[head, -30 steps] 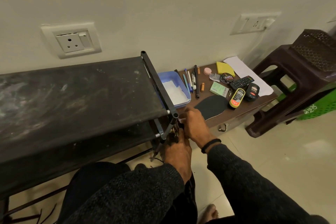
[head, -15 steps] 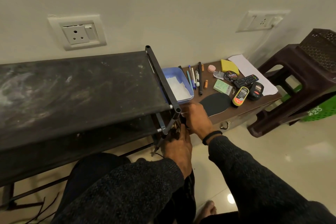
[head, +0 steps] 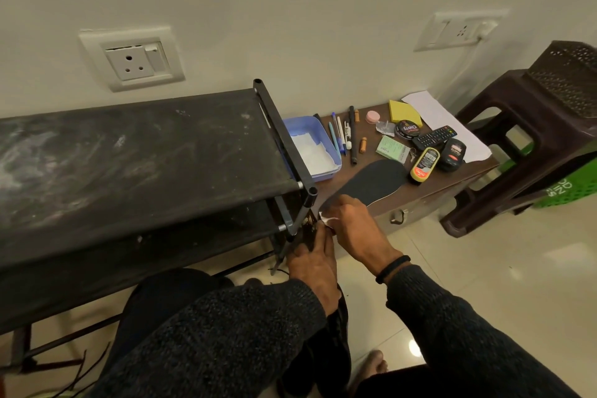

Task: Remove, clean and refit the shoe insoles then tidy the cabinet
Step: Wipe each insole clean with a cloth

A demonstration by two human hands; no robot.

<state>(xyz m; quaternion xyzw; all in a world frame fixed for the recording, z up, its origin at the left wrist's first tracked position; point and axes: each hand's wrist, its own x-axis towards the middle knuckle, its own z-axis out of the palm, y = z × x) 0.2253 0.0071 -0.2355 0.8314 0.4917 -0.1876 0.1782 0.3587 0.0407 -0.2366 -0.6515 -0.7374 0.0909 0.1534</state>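
The black insole (head: 376, 182) lies flat on the low brown cabinet (head: 429, 191), its heel end toward the hands, and looks thin, light and bendable, best pinched at an edge or lifted under the heel; the right hand (head: 357, 229) pinches a small white wipe (head: 326, 220) beside the rack's corner post (head: 302, 213). The left hand (head: 311, 263) curls round something dark, probably a shoe, though this cannot be told for sure.

In front of me a low brown tabletop (head: 429, 186) stands against the wall. A blue tray (head: 311, 147) holding white tissue sits at its left edge, pens (head: 339, 136) beside it, a black insole (head: 376, 181) along the front edge, polish tins (head: 407, 129) and a remote (head: 434, 137) toward the right, white paper (head: 433, 113) at the back right corner
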